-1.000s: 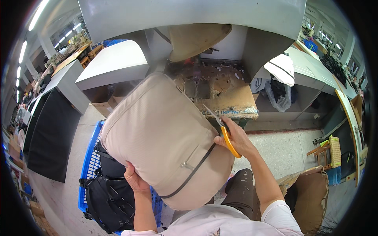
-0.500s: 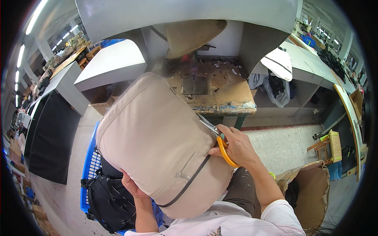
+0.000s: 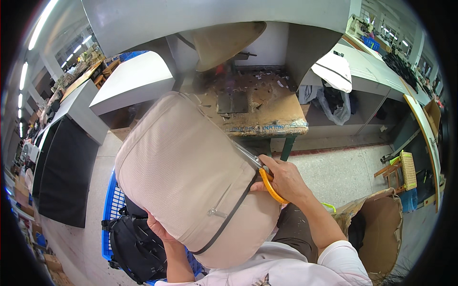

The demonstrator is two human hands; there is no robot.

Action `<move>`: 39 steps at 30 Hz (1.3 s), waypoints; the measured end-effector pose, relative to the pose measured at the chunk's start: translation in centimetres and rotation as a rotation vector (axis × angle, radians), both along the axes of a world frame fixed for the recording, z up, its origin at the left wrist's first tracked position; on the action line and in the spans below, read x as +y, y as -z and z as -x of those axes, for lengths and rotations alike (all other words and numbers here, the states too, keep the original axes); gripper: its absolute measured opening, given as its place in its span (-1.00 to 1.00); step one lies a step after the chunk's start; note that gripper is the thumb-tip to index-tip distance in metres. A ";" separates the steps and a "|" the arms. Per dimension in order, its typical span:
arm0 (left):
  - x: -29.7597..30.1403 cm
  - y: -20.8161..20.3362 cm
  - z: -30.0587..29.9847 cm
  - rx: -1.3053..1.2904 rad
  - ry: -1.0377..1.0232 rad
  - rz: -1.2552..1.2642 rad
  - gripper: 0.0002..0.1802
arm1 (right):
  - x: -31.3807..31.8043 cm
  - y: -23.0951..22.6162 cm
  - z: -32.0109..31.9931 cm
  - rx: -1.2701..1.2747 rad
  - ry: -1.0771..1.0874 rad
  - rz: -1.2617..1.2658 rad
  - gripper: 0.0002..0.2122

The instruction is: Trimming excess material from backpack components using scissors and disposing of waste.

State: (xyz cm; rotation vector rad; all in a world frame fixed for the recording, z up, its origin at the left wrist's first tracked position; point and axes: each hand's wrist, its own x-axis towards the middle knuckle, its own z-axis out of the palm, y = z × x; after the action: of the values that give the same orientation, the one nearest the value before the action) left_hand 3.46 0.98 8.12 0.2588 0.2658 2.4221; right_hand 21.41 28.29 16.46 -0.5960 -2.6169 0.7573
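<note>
A large beige fabric bag [image 3: 176, 167], padded and rounded, with a dark trim strip, lies tilted across my lap. My left hand [image 3: 160, 229] grips its lower left edge, some fingers hidden beneath the cloth. In my right hand [image 3: 286, 180] is a pair of scissors [image 3: 273, 188] with orange handles. Their metal blades lie along the bag's right edge, pointing up and left; whether they touch the cloth I cannot tell. A small clear tab [image 3: 218, 213] sits on the bag near the dark strip.
A blue plastic basket [image 3: 111, 205] with a black backpack [image 3: 138, 248] stands at my left. Ahead is a worn low bench [image 3: 281, 114] strewn with scraps, under a grey hood. To my right stands an open cardboard box [image 3: 381, 229], with a small wooden stool [image 3: 407, 174] beyond.
The scissors and my right hand have shifted slightly left and down along the bag's edge. The whole view has turned a little. My left hand keeps its hold.
</note>
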 end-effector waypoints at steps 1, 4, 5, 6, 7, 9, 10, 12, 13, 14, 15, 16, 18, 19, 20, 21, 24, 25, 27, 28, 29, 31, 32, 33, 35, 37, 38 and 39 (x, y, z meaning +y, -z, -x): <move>-0.1 0.0 0.0 0.002 0.012 -0.002 -0.51 | 0.0 0.0 0.0 -0.007 -0.002 0.009 -0.32; -0.1 -0.2 0.0 0.010 0.014 0.008 -0.51 | -0.1 0.1 0.2 0.040 -0.030 0.014 -0.33; 0.0 -0.2 0.0 0.009 0.014 0.008 -0.51 | -0.1 0.3 0.1 0.039 -0.029 0.014 -0.33; 0.1 -0.2 0.0 0.022 0.009 0.010 -0.51 | -0.1 0.5 0.1 0.060 -0.029 0.009 -0.34; 0.1 -0.2 0.0 0.035 0.003 0.012 -0.51 | -0.1 0.7 0.1 0.082 -0.029 0.003 -0.35; 0.0 0.1 0.2 0.030 -0.003 0.007 -0.51 | -0.1 0.8 0.2 0.082 -0.037 0.022 -0.36; -0.1 0.2 0.2 0.026 -0.005 0.001 -0.51 | -0.1 0.9 0.2 0.082 -0.042 0.040 -0.37; 0.0 0.2 0.2 0.025 0.002 -0.006 -0.51 | -0.1 0.9 0.3 0.077 -0.045 0.052 -0.38; 0.1 0.1 0.2 0.023 0.010 -0.013 -0.51 | -0.1 0.9 0.3 0.073 -0.046 0.065 -0.39; -0.1 0.3 0.4 0.025 0.007 -0.013 -0.51 | -0.1 1.0 0.3 0.075 -0.049 0.065 -0.39; -0.4 0.7 0.6 0.018 -0.004 -0.006 -0.51 | -0.1 1.0 0.3 0.091 -0.067 0.092 -0.39; -0.5 0.9 0.7 0.010 -0.015 0.002 -0.50 | -0.1 1.0 0.3 0.107 -0.085 0.120 -0.39; -0.2 0.8 0.5 0.041 -0.033 -0.003 -0.49 | 0.0 1.0 0.3 0.103 -0.100 0.147 -0.39; 0.0 0.8 0.4 0.072 -0.050 -0.007 -0.49 | 0.0 1.0 0.3 0.100 -0.115 0.174 -0.40; 0.0 0.8 0.4 0.072 -0.049 -0.007 -0.49 | 0.0 1.0 0.3 0.100 -0.114 0.174 -0.40; 0.0 0.9 0.3 0.071 -0.039 -0.001 -0.48 | 0.1 0.9 0.3 0.110 -0.112 0.155 -0.40; 0.0 0.8 0.3 0.086 -0.022 0.011 -0.47 | 0.1 1.0 0.4 0.131 -0.113 0.128 -0.40; 0.0 0.7 0.3 0.102 -0.014 0.016 -0.47 | 0.2 1.0 0.4 0.141 -0.115 0.120 -0.40; 0.2 0.8 0.4 0.098 -0.006 -0.009 -0.47 | 0.3 0.9 0.4 0.134 -0.111 0.141 -0.41; 0.3 0.9 0.5 0.093 0.002 -0.034 -0.47 | 0.3 0.9 0.3 0.126 -0.106 0.161 -0.41; 0.2 1.1 0.5 0.093 -0.001 -0.032 -0.47 | 0.4 1.1 0.4 0.126 -0.109 0.164 -0.41; -0.2 1.4 0.8 0.125 -0.027 0.023 -0.48 | 0.5 1.2 0.6 0.060 -0.138 0.255 -0.42; -1.0 2.8 1.4 0.130 -0.024 0.019 -0.48 | 0.6 1.2 0.5 0.065 -0.136 0.251 -0.42; -2.4 5.3 2.4 0.054 -0.044 0.099 -0.48 | 0.7 1.3 0.4 0.123 -0.146 0.336 -0.43; -2.8 7.2 3.1 -0.029 -0.062 0.177 -0.49 | 0.9 1.6 0.4 0.174 -0.155 0.420 -0.44; -2.6 7.1 3.1 -0.040 -0.109 0.214 -0.50 | 1.0 1.4 0.5 0.182 -0.138 0.358 -0.47; -2.1 6.3 2.7 -0.042 -0.106 0.216 -0.50 | 1.2 1.9 0.5 0.180 -0.135 0.360 -0.47; -1.0 4.5 2.0 0.054 -0.084 0.113 -0.51 | 1.6 2.4 0.5 0.235 -0.174 0.440 -0.46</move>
State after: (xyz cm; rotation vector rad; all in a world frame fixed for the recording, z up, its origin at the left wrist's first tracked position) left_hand 1.44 -0.07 3.64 0.2666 0.4450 2.4753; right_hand 20.92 29.85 14.04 -0.3637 -2.3142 1.3879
